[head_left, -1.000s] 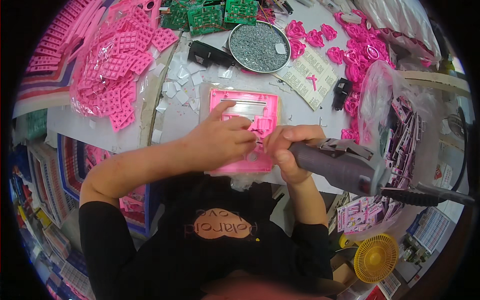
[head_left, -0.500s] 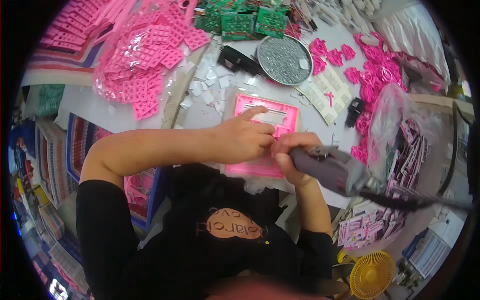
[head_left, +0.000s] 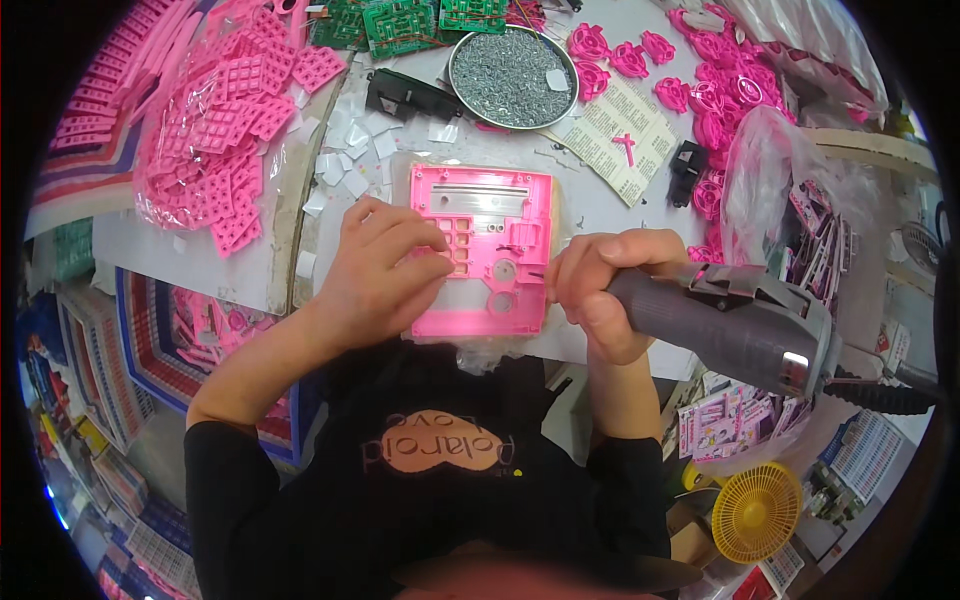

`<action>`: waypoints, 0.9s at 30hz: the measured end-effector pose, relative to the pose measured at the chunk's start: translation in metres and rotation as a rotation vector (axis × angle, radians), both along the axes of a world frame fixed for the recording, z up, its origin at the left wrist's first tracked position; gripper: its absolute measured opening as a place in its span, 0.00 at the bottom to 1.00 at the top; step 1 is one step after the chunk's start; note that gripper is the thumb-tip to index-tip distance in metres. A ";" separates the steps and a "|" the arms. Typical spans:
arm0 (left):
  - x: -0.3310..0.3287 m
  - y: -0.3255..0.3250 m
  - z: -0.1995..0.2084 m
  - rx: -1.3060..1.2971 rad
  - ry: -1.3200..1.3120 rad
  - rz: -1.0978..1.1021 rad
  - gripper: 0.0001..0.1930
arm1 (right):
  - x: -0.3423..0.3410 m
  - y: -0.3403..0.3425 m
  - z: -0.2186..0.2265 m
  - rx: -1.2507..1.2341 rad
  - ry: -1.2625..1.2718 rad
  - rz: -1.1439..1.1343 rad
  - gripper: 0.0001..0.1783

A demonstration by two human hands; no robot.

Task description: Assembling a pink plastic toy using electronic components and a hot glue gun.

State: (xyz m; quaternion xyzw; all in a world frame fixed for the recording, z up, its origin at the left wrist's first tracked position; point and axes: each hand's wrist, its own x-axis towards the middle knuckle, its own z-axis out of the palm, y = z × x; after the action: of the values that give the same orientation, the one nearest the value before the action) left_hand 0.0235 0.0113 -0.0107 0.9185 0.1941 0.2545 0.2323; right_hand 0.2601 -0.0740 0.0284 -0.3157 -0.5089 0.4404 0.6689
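A pink plastic housing (head_left: 520, 325) lies open side up on a clear plastic sheet, showing screw posts, round openings and a small grid. My left hand (head_left: 385, 265) reaches over its left side, fingers bent and fingertips close to the thumb beside the grid. Whatever those fingertips may pinch is hidden. At the housing's right edge, my right hand (head_left: 610, 290) is wrapped around the front of a grey electric screwdriver (head_left: 715, 325), which lies nearly level with its tip toward the housing. A dark cord trails from its rear to the right.
Behind the housing stand a round tray of small screws (head_left: 575, 85) and a black plastic part (head_left: 410, 95). Bagged pink keypads (head_left: 235, 130) lie left, green circuit boards (head_left: 400, 28) at the back. Pink ring-like parts (head_left: 745, 95) and a bag of printed cards (head_left: 740, 415) are right.
My left hand has left the screwdriver's tip and moved left onto the housing's left side. My right hand has drawn the screwdriver rightward off the housing. The whole view has shifted.
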 end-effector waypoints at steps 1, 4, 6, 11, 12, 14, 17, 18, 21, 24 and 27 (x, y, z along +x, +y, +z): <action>0.000 -0.001 0.000 0.003 -0.009 -0.003 0.12 | 0.000 0.000 -0.002 0.005 0.005 0.010 0.23; 0.000 -0.002 0.002 -0.022 -0.028 -0.019 0.15 | 0.001 0.002 -0.004 0.012 0.005 0.014 0.22; 0.001 -0.002 0.008 -0.080 -0.034 -0.035 0.16 | 0.000 0.001 -0.009 -0.018 -0.062 -0.045 0.22; 0.050 0.013 0.058 -0.303 -0.433 0.060 0.35 | -0.015 0.018 0.000 -0.272 -0.221 -0.334 0.21; 0.065 0.016 0.074 -0.331 -0.526 0.040 0.39 | -0.015 0.024 -0.001 -0.324 -0.196 -0.376 0.21; 0.094 0.019 0.092 -0.393 -0.586 -0.034 0.42 | -0.022 0.036 0.007 -0.310 -0.097 -0.418 0.20; 0.117 0.016 0.101 -0.514 -0.595 -0.011 0.42 | -0.022 0.049 0.033 -0.371 -0.026 -0.390 0.18; 0.121 0.014 0.100 -0.538 -0.599 -0.002 0.41 | -0.018 0.048 0.019 -0.326 -0.052 -0.370 0.18; 0.129 0.012 0.100 -0.552 -0.638 -0.016 0.40 | -0.006 0.049 -0.010 -0.219 -0.135 -0.340 0.16; 0.127 0.007 0.108 -0.541 -0.624 -0.017 0.38 | -0.009 0.042 0.000 -0.216 -0.199 -0.405 0.14; 0.126 0.003 0.113 -0.612 -0.582 0.002 0.38 | -0.015 0.041 0.008 -0.219 -0.194 -0.427 0.14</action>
State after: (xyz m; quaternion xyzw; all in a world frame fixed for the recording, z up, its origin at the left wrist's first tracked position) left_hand 0.1497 0.0144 0.1026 0.6967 0.1878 0.4341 0.5393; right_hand 0.2452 -0.0325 0.0363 -0.5273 -0.4418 0.3091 0.6566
